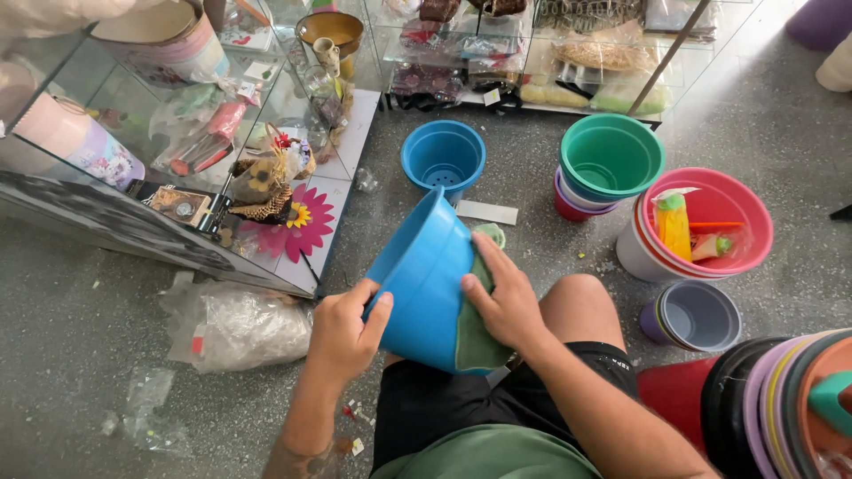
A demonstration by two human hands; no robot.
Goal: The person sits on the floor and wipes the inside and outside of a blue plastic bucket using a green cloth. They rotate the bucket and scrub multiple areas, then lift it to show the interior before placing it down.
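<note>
— Two hands are seen on one blue pot (424, 282), which is held tilted above the lap, nearer than the other blue pot (443, 156) standing on the floor (80, 293).

— How are they set?

— The left hand (342, 333) is clamped on the pot's lower side; the right hand (503, 297) is pressed flat on a green cloth (480, 337) against its wall. They are kept apart, with the pot between.

— Which step is judged to be in hand?

— Wiping of the outside, it seems. The pot would probably need to be turned so that an unwiped part is brought under the cloth, with the left-hand grip kept firm.

— And beyond the held pot?

— Stacked pots, green (611, 156) and pink (706, 217), are seen to its right.
</note>
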